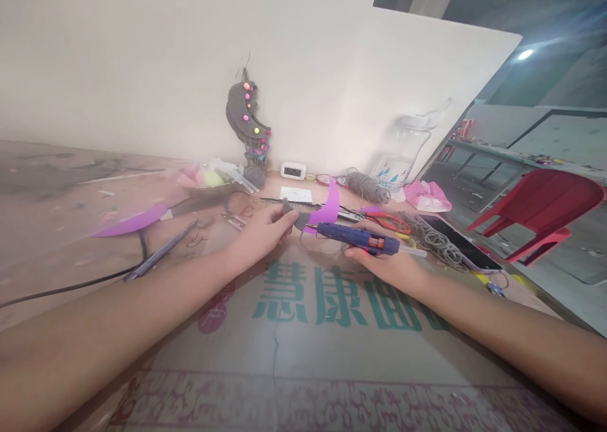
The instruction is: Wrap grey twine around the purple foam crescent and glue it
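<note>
My left hand (266,229) pinches the grey yarn-wrapped end of a purple crescent-shaped piece (327,205). Grey yarn (300,219) covers that end, while the rest of the crescent is bare purple. A blue hot glue gun (351,234) is gripped in my right hand (386,266), lying sideways with its nozzle pointing left at the edge of the wrapped yarn. A clear glue stick (413,251) sticks out of the gun's back end. A loose strand of grey yarn hangs below the crescent. My right fingers are partly hidden behind the gun.
A finished grey moon ornament (241,111) with coloured pompoms hangs on the wall. Behind my hands are a small clock (293,171), a yarn coil (367,186) and a plastic jar (403,150). At right lie loose yarn (439,245) and a phone (458,242); at left, another purple piece (133,222) and a pen-like tool (161,252).
</note>
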The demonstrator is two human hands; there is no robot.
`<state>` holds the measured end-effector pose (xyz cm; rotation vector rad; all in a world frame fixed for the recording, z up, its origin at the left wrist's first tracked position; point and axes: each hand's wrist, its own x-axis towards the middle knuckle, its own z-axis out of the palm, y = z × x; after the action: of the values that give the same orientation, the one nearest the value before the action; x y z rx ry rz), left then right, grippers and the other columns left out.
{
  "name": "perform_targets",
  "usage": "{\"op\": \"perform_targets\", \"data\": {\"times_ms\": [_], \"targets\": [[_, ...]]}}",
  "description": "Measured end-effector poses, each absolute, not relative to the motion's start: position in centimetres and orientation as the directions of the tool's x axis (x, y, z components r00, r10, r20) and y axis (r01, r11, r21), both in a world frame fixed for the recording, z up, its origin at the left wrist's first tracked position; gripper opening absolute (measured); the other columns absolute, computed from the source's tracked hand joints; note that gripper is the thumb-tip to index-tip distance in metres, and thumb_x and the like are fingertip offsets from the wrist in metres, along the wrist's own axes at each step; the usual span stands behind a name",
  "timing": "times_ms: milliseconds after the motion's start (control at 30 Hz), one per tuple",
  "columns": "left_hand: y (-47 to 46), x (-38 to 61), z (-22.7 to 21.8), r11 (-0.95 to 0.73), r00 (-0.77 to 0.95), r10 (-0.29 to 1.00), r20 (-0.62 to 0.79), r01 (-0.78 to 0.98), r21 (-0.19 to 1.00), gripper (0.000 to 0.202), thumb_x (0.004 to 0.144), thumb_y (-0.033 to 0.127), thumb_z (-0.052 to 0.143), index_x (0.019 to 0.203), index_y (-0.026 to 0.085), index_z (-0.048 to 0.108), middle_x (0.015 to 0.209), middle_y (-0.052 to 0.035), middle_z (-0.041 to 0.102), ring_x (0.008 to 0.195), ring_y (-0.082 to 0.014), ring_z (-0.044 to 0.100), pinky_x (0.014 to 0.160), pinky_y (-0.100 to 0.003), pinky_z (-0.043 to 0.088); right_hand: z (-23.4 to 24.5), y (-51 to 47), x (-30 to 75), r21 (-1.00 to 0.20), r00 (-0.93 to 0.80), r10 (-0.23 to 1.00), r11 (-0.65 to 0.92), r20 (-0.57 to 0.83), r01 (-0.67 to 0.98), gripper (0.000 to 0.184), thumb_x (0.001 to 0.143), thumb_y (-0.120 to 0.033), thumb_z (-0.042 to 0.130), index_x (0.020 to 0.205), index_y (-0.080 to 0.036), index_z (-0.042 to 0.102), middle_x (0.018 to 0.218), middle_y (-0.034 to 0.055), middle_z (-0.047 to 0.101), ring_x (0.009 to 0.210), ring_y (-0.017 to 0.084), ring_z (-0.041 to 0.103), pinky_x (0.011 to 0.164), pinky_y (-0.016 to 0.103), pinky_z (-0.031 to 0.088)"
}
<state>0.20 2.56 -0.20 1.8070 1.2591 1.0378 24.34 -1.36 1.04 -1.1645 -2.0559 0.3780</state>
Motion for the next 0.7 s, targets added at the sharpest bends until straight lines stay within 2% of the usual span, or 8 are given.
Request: {"op": "perform_targets", "data": {"times_ms": [167,700], "targets": [[2.68,0.17,-0.26,-0.291,0.208,0.953,0.222,0.408,0.866,0.041,0.086,0.052,0.045,0.061,0.019,0.045,0.056,0.0037,0.048,0.055,-0.0119,0.048,0.058,-0.027,0.035,0.57,-1.04,24.6,-0.57,-0.301,0.827,0.549,0.475,0.611,0.027,0.076,-0.04,0.069,0.092,-0.023,0.056,0.084,0.002,0.063,0.077,0.02,0.06,0.07,0.033,0.048],[2.46,0.26,-0.07,-0.28,0.211,0.954,0.211,0.39,0.877,0.041,0.087,0.051,0.045,0.062,0.018,0.044,0.057,0.0042,0.047,0.055,-0.0111,0.047,0.057,-0.026,0.035,0.6,-0.86,24.6,-0.563,-0.34,0.84,0.538,0.424,0.627,0.024,0.078,-0.042,0.067,0.088,-0.023,0.056,0.077,0.0008,0.061,0.072,0.019,0.058,0.065,0.031,0.045]]}}
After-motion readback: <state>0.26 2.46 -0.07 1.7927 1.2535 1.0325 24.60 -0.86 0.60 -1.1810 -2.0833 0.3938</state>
